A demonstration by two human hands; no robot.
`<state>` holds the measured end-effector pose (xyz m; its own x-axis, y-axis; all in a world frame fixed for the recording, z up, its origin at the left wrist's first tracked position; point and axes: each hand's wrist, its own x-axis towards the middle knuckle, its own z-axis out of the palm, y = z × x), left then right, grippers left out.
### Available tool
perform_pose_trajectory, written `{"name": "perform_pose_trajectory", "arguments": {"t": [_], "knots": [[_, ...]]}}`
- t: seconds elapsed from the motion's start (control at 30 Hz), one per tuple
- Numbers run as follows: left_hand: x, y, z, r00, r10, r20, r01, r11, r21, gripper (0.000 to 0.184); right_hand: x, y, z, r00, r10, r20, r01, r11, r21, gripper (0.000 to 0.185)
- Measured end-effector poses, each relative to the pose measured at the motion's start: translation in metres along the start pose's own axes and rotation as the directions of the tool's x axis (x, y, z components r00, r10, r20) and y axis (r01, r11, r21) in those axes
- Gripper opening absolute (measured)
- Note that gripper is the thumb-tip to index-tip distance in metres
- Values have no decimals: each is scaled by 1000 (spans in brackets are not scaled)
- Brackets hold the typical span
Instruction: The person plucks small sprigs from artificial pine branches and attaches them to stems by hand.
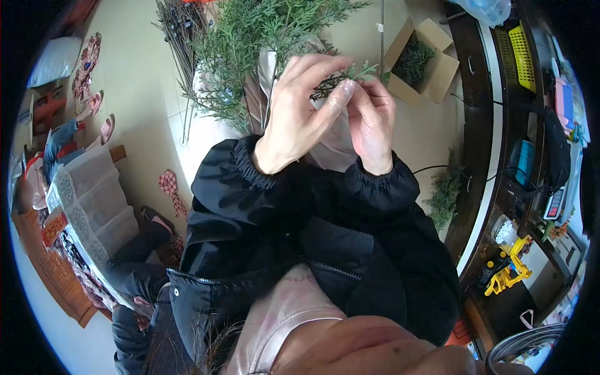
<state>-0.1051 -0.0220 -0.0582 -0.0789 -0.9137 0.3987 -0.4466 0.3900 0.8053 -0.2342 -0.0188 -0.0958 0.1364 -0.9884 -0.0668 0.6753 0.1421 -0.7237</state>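
Observation:
My left hand (292,112) curls its fingers and thumb around a small green sprig (361,72) with needle-like foliage and darker parts lower down. Beside it, my right hand (372,122) pinches the same sprig between thumb and fingers, and the two thumbs nearly meet. Some of the sprig is hidden behind the fingers. Just beyond my hands spreads a large bunch of green cypress-like branches (250,56), its thin stems running down past my left wrist. Next to it on the left lies a bundle of thin dark stems (178,37).
A cardboard box (405,87) with greenery inside stands on the right. More foliage (444,199) lies on the floor by the dark cabinet (478,125). On its shelves are a yellow basket (522,57) and a yellow toy (511,269). A cloth-covered table (94,200) is at left.

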Motion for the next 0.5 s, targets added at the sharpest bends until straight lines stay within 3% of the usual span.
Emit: {"name": "perform_pose_trajectory", "arguments": {"t": [0.1, 0.2, 0.3, 0.4, 0.5], "knots": [[1, -4, 5, 1000, -26, 9, 26, 999, -40, 31, -1, 1, -2, 1000, 4, 13, -4, 1000, 28, 12], [-1, 0, 7, 983, -178, 33, 181, 973, -145, 28, -2, 3, -5, 1000, 23, 5, -23, 999, 45, 14], [2, -7, 10, 968, -223, 113, 243, 947, -210, 26, -1, 4, -8, 998, 59, 15, -59, 998, 24, 14], [8, -10, 1, 966, -122, 228, 175, 957, -230, 23, 0, 4, -9, 995, 83, 55, -82, 997, -15, 15], [7, -13, -6, 969, -65, 237, 140, 939, -313, 19, 1, 6, -12, 989, 112, 92, -110, 993, -32, 16]]}}
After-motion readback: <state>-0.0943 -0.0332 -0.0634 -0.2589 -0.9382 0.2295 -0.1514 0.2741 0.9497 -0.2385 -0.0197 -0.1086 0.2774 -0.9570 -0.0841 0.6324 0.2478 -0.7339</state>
